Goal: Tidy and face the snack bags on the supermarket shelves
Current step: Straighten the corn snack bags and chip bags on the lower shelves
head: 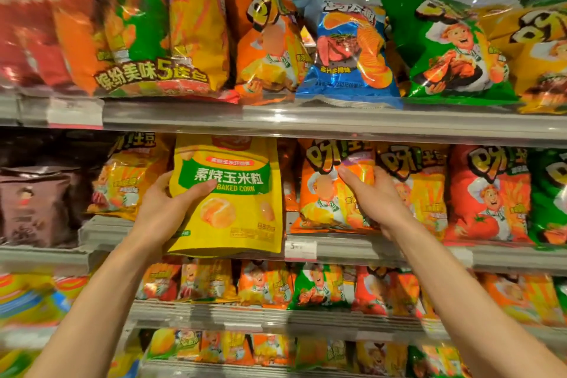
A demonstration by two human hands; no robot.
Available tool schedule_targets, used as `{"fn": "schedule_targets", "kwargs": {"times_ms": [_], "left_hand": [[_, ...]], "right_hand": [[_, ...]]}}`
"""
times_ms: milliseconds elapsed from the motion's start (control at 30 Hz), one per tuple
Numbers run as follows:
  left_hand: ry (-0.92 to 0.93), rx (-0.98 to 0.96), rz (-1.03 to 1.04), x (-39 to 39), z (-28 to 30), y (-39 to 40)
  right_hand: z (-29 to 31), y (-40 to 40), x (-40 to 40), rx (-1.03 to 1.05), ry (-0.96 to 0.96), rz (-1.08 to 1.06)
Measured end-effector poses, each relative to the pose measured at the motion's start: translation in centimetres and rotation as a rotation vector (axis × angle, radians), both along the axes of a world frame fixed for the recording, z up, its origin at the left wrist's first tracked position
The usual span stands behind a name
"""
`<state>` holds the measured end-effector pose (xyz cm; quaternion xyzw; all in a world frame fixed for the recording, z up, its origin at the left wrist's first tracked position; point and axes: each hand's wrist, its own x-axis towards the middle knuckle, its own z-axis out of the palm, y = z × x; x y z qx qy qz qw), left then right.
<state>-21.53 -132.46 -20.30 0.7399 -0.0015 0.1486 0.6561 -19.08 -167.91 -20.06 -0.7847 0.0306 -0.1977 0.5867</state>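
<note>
The left hand [165,202] has its grip clamped on the left edge of a yellow baked corn bag [228,196], upright at the front of the middle shelf [362,247]. The right hand [372,196] lies on the neighbouring orange chip bag [328,190], fingers straight, grip apart.

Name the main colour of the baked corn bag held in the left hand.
Yellow, with a green label band; head view shows the baked corn bag best.

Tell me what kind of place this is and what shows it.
Most likely a supermarket snack aisle. Tiered shelves are packed with rows of facing snack bags, such as the blue chip bag, and a price tag sits on the shelf edge. The left hand grips a yellow baked corn bag.
</note>
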Motion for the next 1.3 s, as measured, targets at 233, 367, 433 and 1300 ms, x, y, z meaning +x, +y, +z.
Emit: {"fn": "schedule_targets", "kwargs": {"times_ms": [233,367,433,1300], "left_hand": [[0.018,-0.045,-0.057,0.0,-0.4,0.5],[0.019,-0.062,-0.066,-0.1,-0.7,-0.5],[0.010,-0.075,-0.080,-0.1,-1.0,-0.8],[0.101,0.059,-0.014,-8.7,-9.8,-2.1]], "right_hand": [[-2.2,1.8,1.9,-0.170,0.110,-0.083],[-2.1,1.3,0.4,-0.223,0.098,-0.152],[-1.8,1.1,-0.4,-0.299,0.085,-0.138],[-10.3,8.6,-7.3,0.086,0.154,0.681]]}}
